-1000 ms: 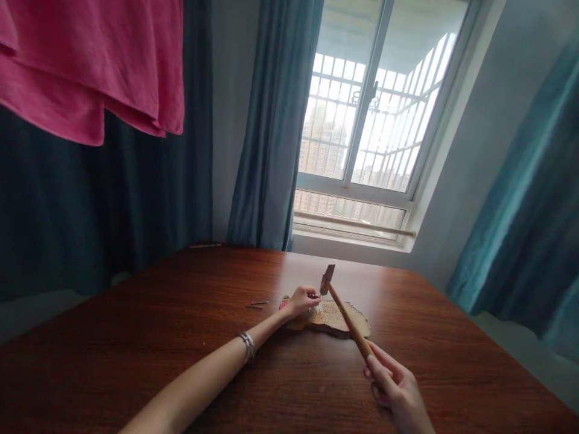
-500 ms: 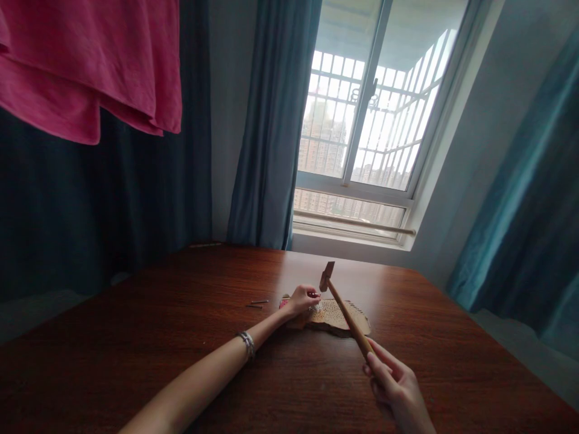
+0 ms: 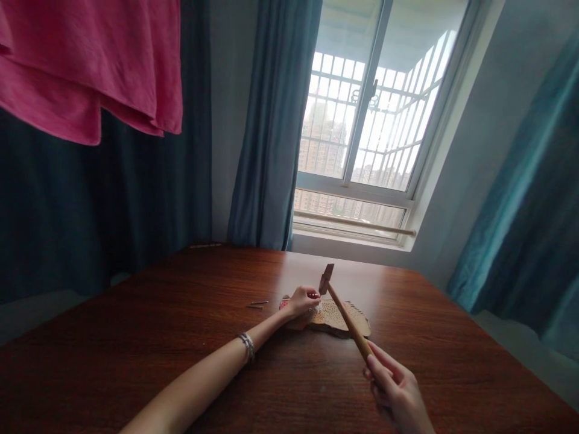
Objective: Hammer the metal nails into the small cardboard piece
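My right hand (image 3: 395, 383) is wrapped round the wooden handle of a hammer (image 3: 347, 313). The hammer's head is up at the far end, just beside and above the fingertips of my left hand (image 3: 304, 300). Those fingers are pinched together over the left part of a flat, wavy-edged board (image 3: 344, 319) dotted with small holes or marks. Whatever sits in the pinch is too small to make out. Pink colouring shows on the board beside my left wrist. Left of that hand, a pair of nails (image 3: 259, 303) lies on the table.
The brown wooden table (image 3: 136, 355) reaches back towards a barred window (image 3: 362, 120). Blue curtains (image 3: 271, 120) hang on both sides. A pink cloth (image 3: 99, 60) hangs at the upper left, above the table's height.
The hammer's head has dipped slightly towards my left fingertips. My left hand stays pinched in the same place over the board.
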